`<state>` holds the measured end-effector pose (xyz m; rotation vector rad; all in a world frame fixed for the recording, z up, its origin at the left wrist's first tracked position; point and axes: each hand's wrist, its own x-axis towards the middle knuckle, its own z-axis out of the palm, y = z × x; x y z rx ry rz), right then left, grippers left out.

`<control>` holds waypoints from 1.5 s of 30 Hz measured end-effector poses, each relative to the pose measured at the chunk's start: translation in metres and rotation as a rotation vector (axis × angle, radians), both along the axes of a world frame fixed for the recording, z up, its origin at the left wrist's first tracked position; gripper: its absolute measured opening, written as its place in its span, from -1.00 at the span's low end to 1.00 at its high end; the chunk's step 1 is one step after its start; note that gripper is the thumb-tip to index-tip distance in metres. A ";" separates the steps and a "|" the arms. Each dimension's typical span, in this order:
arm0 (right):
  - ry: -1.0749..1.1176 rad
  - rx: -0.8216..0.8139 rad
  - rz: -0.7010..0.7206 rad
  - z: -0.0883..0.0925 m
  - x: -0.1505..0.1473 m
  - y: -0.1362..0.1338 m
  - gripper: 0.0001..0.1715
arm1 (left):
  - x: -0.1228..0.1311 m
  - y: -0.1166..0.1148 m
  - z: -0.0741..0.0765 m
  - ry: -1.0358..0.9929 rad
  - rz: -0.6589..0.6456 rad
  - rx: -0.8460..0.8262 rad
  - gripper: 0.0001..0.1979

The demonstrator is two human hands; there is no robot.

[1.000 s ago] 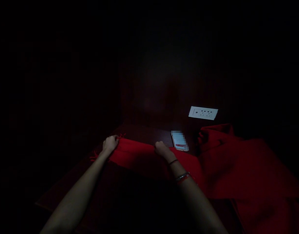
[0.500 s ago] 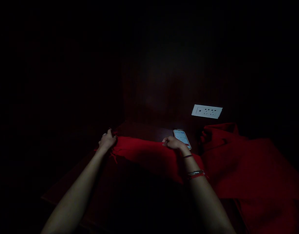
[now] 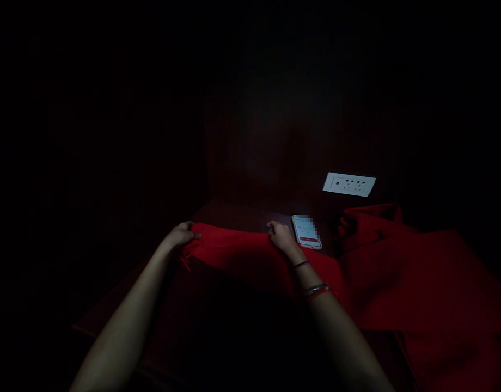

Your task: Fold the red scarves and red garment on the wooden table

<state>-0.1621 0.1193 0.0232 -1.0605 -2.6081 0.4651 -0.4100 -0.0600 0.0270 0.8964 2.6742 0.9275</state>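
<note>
A red scarf [image 3: 238,250] with a fringed left end lies stretched across the dark table. My left hand [image 3: 182,235] is closed on its far left corner, by the fringe, with the thumb along the top of the cloth. Farther right, my right hand [image 3: 281,236] pinches the scarf's far edge; its fingertips are partly hidden. The near part of the scarf fades into shadow. Bracelets and a dark band circle my right wrist.
A lit phone [image 3: 306,231] lies just beyond my right hand. More red cloth [image 3: 422,277] is heaped and spread at the right. A white socket plate [image 3: 349,184] is on the dark wall behind. Most of the surroundings are too dark to make out.
My right hand has shifted slightly left along the scarf's far edge, uncovering more of the phone. The left hand has turned, its thumb now lying over the cloth near the corner.
</note>
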 end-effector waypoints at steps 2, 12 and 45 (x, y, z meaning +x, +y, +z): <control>0.019 0.078 0.016 0.004 -0.005 -0.008 -0.62 | 0.002 -0.005 0.006 0.146 0.065 -0.078 -0.45; -0.323 0.060 0.422 0.016 -0.008 -0.047 -0.49 | 0.059 0.015 -0.006 0.613 -0.197 -0.191 -0.44; -0.372 -0.083 0.136 -0.037 0.146 -0.051 -0.28 | 0.119 0.035 -0.045 0.373 -0.863 -0.561 -0.37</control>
